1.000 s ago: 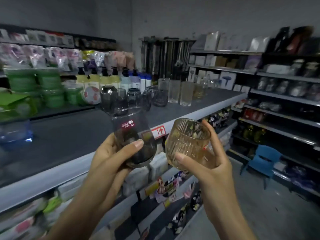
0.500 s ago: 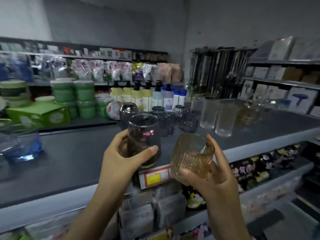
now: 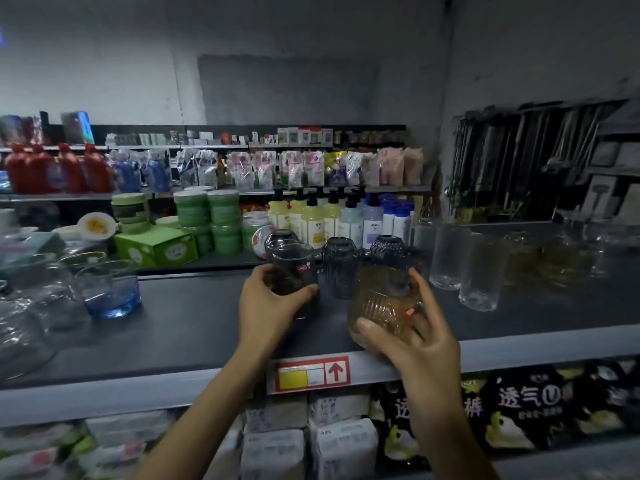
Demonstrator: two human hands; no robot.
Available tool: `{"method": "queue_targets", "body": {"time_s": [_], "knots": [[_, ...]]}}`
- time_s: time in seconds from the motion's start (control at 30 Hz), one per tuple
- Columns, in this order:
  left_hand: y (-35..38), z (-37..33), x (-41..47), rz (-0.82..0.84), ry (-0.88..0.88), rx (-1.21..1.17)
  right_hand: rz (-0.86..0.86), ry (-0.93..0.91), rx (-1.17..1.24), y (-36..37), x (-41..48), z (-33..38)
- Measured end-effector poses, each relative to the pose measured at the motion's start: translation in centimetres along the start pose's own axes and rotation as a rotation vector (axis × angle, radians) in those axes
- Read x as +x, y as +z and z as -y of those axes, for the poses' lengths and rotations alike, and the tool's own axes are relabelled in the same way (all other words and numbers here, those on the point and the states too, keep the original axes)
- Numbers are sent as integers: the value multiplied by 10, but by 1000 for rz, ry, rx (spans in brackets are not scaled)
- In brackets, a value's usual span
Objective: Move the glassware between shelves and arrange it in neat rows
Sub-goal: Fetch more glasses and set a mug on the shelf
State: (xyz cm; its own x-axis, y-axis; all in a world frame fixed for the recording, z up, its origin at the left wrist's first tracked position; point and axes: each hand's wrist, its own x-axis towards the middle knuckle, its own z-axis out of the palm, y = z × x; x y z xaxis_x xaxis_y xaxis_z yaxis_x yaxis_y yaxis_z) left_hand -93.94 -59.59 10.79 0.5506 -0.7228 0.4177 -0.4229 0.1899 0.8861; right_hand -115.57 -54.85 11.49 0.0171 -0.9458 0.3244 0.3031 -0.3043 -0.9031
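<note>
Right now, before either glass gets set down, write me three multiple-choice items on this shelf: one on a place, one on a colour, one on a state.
1. Where is the blue bowl?
A. on the dark shelf, at the left
B. on the floor
C. on the top shelf at the back

2. What colour is the ribbed glass in the right hand?
A. green
B. amber
C. red

3. What is the left hand doing?
A. hanging empty
B. lying flat on a box
C. gripping a dark glass with a red sticker

Answers:
1 A: the bowl stands on the shelf surface, far to the left.
2 B: its ribbed wall shows amber-brown.
3 C: its fingers curl round the glass.
</note>
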Motion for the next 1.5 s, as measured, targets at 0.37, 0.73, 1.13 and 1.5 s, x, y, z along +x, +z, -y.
{"method": "queue_targets", "body": {"time_s": [0.37,0.73,1.13,1.5], "knots": [[10,12,-8,-60,-92,114,36,-14,3,-16,-1,9],[10,6,-17,-57,-81,153,84,-62,-14,-37,-6,16],[59,-93,-148,367,175,-177,39,-99,-35,-131,-19,28],[219,-158,-208,654,175,-279,-130,-62,-192,-279,5,32]]}}
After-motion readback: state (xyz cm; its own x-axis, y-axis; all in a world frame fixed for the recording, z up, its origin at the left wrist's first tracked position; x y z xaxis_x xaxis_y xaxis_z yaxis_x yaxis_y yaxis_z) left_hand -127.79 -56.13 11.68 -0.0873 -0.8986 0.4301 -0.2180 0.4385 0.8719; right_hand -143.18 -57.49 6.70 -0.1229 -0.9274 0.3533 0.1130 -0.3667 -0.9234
